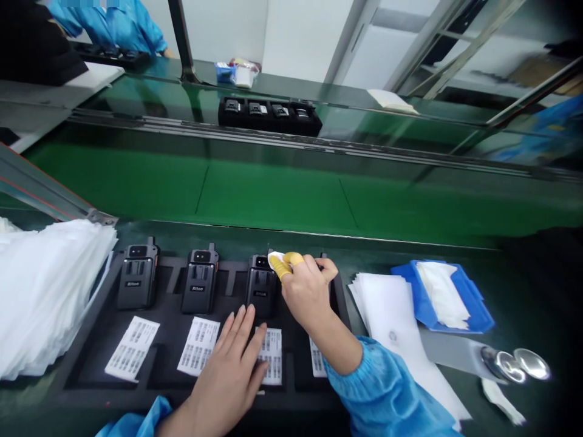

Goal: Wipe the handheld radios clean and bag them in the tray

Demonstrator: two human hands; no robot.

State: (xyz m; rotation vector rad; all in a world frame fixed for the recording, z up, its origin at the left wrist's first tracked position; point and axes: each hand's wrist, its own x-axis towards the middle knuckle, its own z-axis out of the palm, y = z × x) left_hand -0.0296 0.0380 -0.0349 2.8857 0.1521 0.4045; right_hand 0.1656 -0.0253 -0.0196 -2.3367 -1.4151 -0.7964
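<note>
My right hand (305, 285), with yellow finger cots on its fingertips, pinches a small white wipe (276, 263) against the top corner of a black handheld radio (261, 291). My left hand (232, 364) lies flat with fingers stretched, its fingertips at the lower edge of that same radio and partly over a barcode label sheet (272, 358). Two more radios marked Riton, one in the middle left (199, 282) and one at far left (137, 276), rest in the black foam tray (168, 358). A fourth slot is mostly hidden behind my right arm.
White sleeves (50, 291) are piled at left. At right lie white papers (392, 315), a blue bin (473, 309) with white wipes and a round metal container (510, 366). Beyond the green belt (273, 188) sits another loaded tray (268, 124); a person in blue (113, 24) is far left.
</note>
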